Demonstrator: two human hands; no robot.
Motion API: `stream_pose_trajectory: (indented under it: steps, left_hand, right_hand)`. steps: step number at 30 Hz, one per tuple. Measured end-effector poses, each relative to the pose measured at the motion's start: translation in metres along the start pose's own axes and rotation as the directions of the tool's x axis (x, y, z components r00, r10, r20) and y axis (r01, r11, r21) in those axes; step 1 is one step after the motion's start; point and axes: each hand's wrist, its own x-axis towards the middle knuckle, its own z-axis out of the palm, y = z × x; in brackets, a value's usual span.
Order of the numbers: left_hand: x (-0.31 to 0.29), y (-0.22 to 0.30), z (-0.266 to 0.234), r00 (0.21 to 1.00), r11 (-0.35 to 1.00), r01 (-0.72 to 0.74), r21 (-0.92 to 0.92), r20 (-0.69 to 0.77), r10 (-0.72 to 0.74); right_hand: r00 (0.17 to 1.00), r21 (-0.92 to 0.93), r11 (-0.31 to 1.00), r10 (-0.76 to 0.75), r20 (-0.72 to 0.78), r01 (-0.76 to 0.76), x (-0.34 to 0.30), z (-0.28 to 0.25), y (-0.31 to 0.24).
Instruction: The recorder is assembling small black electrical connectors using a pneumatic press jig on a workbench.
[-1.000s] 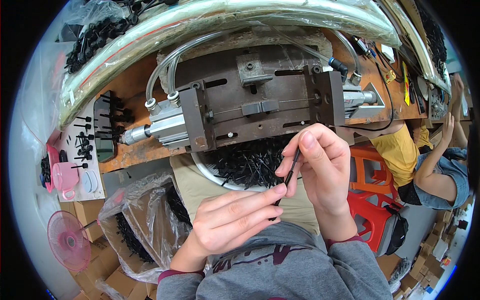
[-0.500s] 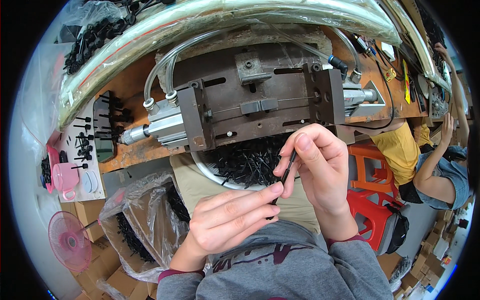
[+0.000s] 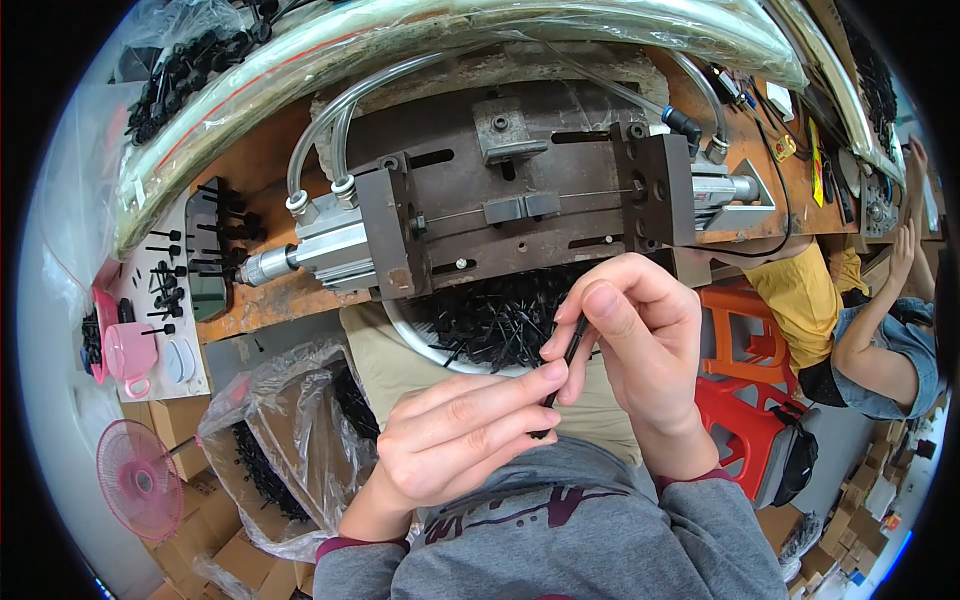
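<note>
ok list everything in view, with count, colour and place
slim part: one, black, in both hands
loose parts: many, black, heaped at lap
metal fixture: one, brown, on bench
workbench: one, orange-brown, beneath fixture
tubes: several, clear, above fixture
wrapped length: one, pale, across top
mug: one, pink, left
fan: one, pink, lower left
lined box: one, brown, left of lap
stools: two, orange and red, right
co-worker: at least one, yellow and blue clothing, far right
left hand: one, grey-sleeved, lower centre
right hand: one, grey-sleeved, centre right
</note>
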Motion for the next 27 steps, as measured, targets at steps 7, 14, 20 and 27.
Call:
stream_pose_trajectory:
  steps: [7,14,20,27]
  left_hand:
    - [0.0013,0.0021,0.0004,0.999,0.999,0.039,-0.018,0.002,-0.039]
    - [0.0030,-0.0030,0.0014,1.000,1.000,-0.014,0.016,0.002,0.014]
    - [0.0025,-0.0039,0.0026,1.000,0.999,-0.016,0.028,-0.001,0.016]
    - [0.0008,-0.0039,0.0030,1.000,0.999,-0.004,0.037,0.008,0.004]
  right_hand:
    - [1.000,-0.009,1.000,-0.010,0.010,0.010,0.0003,-0.0012,-0.0003]
    - [1.000,0.001,1.000,0.001,-0.003,-0.001,0.0007,-0.0020,0.0005]
    - [1.000,0.016,1.000,-0.005,-0.006,0.005,0.0007,-0.0030,0.0019]
    - [1.000,0.029,1.000,0.009,-0.006,-0.009,-0.0002,-0.0035,0.0043]
